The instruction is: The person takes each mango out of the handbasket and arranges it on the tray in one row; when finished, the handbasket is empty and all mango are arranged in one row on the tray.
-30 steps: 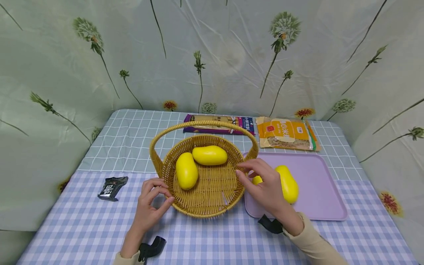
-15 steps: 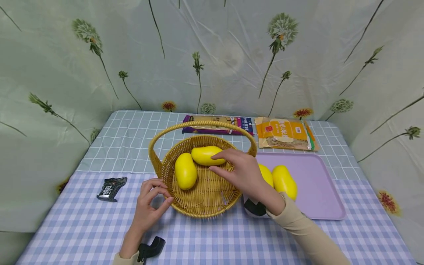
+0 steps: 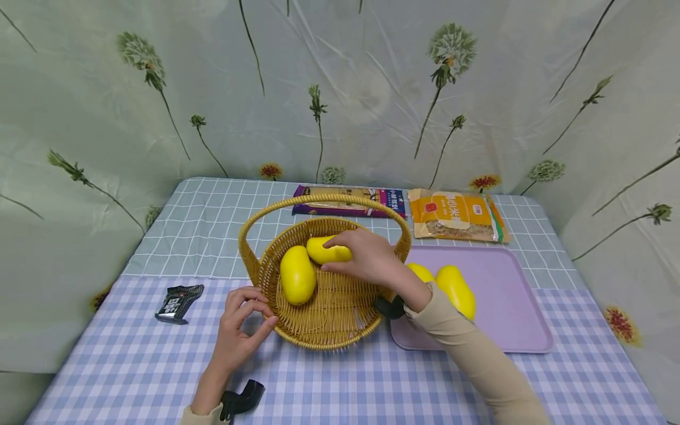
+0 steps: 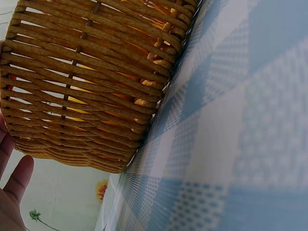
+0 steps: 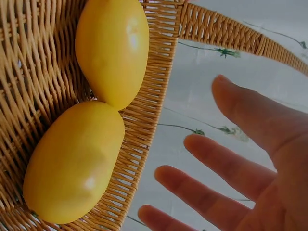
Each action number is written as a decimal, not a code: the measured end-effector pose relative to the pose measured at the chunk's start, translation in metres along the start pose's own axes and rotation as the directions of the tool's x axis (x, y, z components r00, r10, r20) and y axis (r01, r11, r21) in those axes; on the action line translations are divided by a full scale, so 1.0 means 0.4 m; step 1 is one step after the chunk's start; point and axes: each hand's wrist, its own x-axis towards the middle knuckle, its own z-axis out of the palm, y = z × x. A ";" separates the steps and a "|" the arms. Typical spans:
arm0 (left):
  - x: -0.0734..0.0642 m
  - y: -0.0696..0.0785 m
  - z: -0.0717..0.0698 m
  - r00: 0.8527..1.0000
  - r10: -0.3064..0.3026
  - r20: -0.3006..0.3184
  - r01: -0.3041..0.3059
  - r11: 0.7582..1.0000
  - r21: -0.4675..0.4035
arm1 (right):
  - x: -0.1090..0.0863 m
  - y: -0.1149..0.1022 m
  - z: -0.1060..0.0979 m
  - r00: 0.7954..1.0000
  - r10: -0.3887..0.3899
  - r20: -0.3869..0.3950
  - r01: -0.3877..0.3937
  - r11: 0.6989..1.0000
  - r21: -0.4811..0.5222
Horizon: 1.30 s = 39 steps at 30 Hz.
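A woven basket (image 3: 319,345) with a tall handle holds two smooth yellow mangoes, one upright mango (image 3: 297,275) at left and one sideways mango (image 3: 324,251) at the back. My right hand (image 3: 363,257) is over the basket, thumb and fingers spread apart, overlapping the back mango in the head view. Nothing lies between those fingers in the right wrist view, where both mangoes rest against the basket wall (image 5: 144,120). My left hand (image 3: 244,321) rests at the left rim, fingers relaxed. The left wrist view shows its thumb (image 4: 20,178) beside the wicker.
To the right, a lilac tray (image 3: 515,313) bears two more mangoes (image 3: 455,290), partly behind my right arm. An orange grain bag (image 3: 457,215) and a purple packet (image 3: 345,208) lie behind the basket. A crumpled black wrapper (image 3: 179,304) is at left.
My right hand has moved left from beside the tray, over the basket's right rim, to the back mango. My left hand and the basket have stayed put.
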 end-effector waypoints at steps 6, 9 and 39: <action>-0.001 0.000 0.001 1.000 -0.010 0.001 0.010 1.000 0.001 | 0.027 0.011 0.005 0.997 0.010 0.076 -0.008 0.999 -0.035; -0.001 0.000 0.002 1.000 -0.012 -0.001 0.012 1.000 0.001 | 0.042 0.020 0.011 0.994 0.022 0.104 -0.017 0.999 -0.044; -0.002 -0.003 0.001 1.000 -0.004 -0.004 0.004 1.000 -0.007 | 0.108 0.040 0.072 0.989 0.131 0.075 -0.114 0.973 -0.198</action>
